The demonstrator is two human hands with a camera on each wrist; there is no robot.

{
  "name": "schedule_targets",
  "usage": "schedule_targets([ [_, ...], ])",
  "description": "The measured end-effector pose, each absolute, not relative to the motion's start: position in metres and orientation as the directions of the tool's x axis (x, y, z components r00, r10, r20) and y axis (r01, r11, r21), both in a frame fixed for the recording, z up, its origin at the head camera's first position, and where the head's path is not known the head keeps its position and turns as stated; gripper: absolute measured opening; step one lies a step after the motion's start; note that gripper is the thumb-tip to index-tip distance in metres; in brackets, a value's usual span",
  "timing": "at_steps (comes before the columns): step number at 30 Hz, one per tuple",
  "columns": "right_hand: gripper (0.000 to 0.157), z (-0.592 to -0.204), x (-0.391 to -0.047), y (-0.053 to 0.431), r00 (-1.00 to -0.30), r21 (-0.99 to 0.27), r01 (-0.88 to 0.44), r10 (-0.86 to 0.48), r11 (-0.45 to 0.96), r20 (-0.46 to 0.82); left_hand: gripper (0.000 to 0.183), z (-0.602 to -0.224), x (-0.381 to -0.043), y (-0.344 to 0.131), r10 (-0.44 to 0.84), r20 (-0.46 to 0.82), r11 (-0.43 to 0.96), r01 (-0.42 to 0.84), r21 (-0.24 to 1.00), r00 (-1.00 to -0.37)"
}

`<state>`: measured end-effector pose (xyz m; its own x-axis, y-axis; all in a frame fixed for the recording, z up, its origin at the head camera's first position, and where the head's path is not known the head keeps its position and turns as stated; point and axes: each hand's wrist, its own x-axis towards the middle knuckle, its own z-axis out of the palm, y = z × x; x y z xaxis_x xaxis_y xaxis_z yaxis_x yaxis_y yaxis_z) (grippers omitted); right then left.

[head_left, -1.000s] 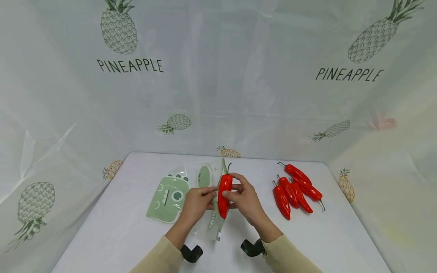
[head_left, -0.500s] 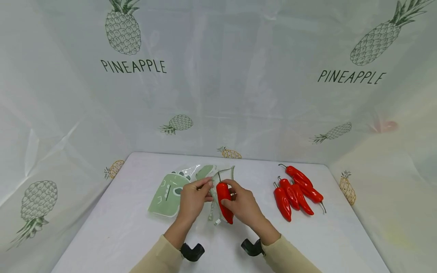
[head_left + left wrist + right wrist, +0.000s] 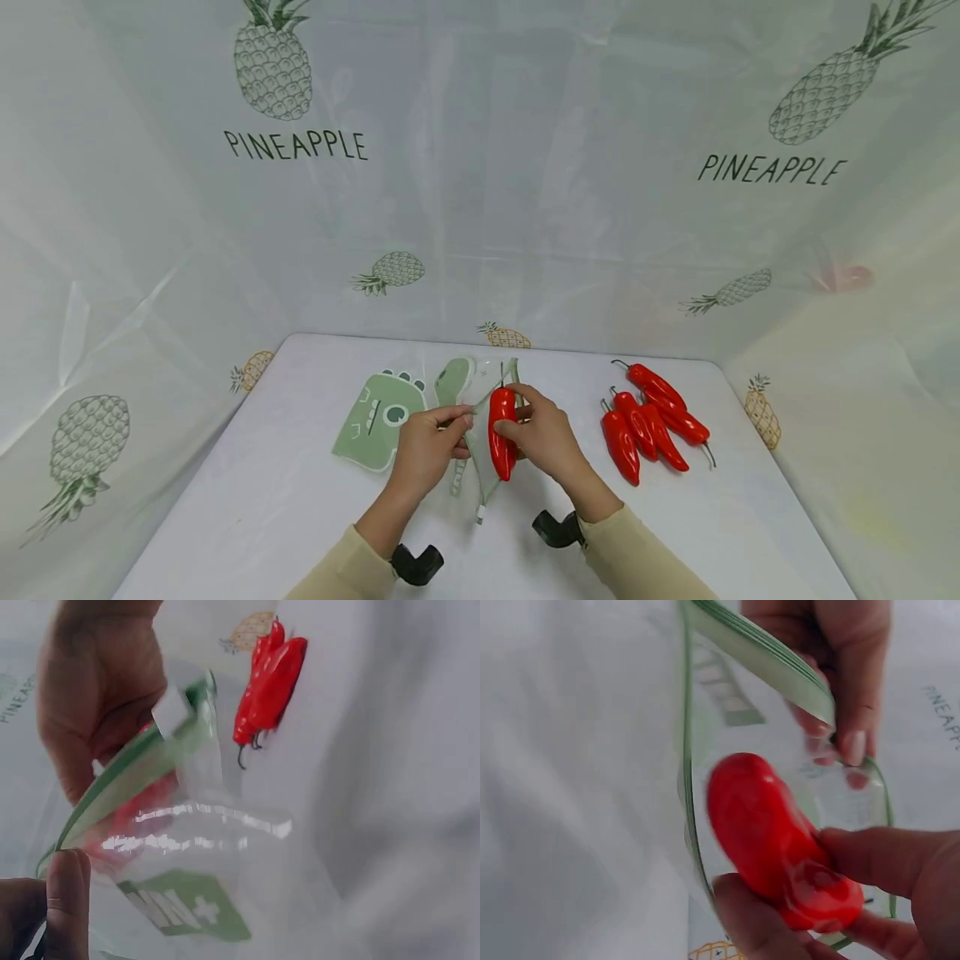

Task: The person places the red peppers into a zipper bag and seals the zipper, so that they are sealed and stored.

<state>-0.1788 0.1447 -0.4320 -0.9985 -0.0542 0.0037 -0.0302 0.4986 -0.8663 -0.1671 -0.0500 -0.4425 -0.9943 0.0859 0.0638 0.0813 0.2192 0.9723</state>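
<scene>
My left hand pinches the edge of a clear zip bag with a green zip strip and a white slider. The bag's mouth gapes toward the right. Its green one-eyed creature print shows left of that hand. At the opening, my right hand holds a red chili pepper between thumb and fingers, stem pointing away. The right wrist view has the pepper's rounded red end framed by the green rim. Through the plastic, the left wrist view shows its red blurred.
Several more red chili peppers lie grouped on the white table, right of my right hand. A pale curtain with pineapple prints stands behind and beside the table. Black wrist mounts jut below both hands.
The pepper tilted over half a second ago, then came upright again and moved slightly right. The bag's green rim swung and now spreads wider between the hands. The loose peppers stay put.
</scene>
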Motion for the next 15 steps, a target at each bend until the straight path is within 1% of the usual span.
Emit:
schedule_targets([
  [4, 0.064, -0.428, -0.182, 0.141, -0.999, -0.914, -0.034, -0.007, 0.405, 0.035, 0.027, -0.443, -0.161, -0.046, 0.109, 0.058, 0.181, 0.077, 0.981, -0.992],
  [9, 0.062, -0.427, -0.183, 0.127, -0.997, -0.929, -0.06, 0.022, 0.365, 0.073, 0.029, -0.44, -0.153, -0.04, 0.099, 0.061, 0.099, 0.071, 0.993, -0.993],
  [11, 0.062, -0.426, -0.182, 0.122, -0.997, -0.921, -0.079, -0.006, 0.382, 0.082, 0.03, -0.438, -0.151, -0.039, 0.078, 0.07, 0.055, 0.074, 0.996, -0.995],
  [15, 0.062, -0.426, -0.179, 0.118, -0.991, -0.851, -0.128, -0.102, 0.51, 0.088, 0.031, -0.432, -0.152, -0.042, 0.006, 0.096, -0.015, 0.096, 0.995, -0.995],
])
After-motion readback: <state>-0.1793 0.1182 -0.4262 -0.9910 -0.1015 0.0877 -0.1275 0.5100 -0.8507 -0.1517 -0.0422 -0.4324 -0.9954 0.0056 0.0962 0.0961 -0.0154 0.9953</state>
